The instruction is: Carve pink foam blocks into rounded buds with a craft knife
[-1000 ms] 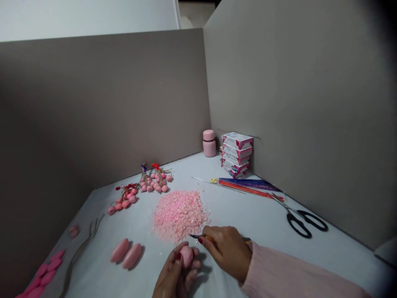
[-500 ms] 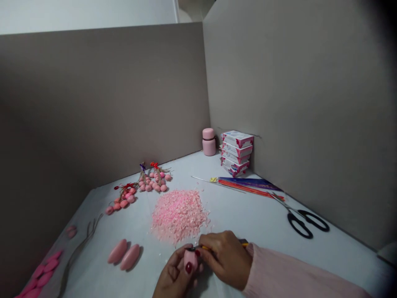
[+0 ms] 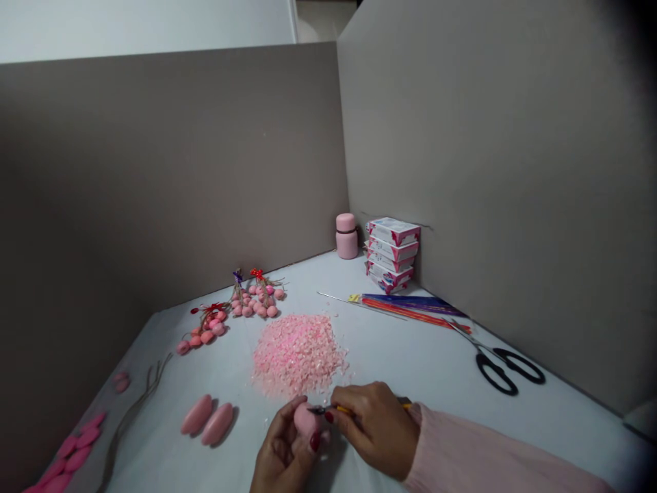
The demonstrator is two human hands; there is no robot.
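My left hand (image 3: 285, 452) is closed around a small pink oval piece (image 3: 306, 419), thumb and fingers gripping its sides. My right hand (image 3: 377, 428) pinches a thin yellow-handled tool (image 3: 339, 409) whose dark tip rests against the pink piece. Both hands sit low at the table's near edge, just in front of a heap of pink flakes (image 3: 298, 352). The right wrist is covered by a pink sleeve (image 3: 493, 459).
Two pink ovals (image 3: 208, 419) lie left of my hands, wire stems (image 3: 133, 411) and pink petals (image 3: 72, 455) farther left. Bead clusters (image 3: 241, 308), a pink jar (image 3: 346, 236), stacked boxes (image 3: 393, 253), coloured sticks (image 3: 410, 306) and black scissors (image 3: 500, 366) lie toward the grey partition walls.
My right hand drew back from the flake heap to the pink piece, and the tool tip now touches it. My left hand turned the piece slightly.
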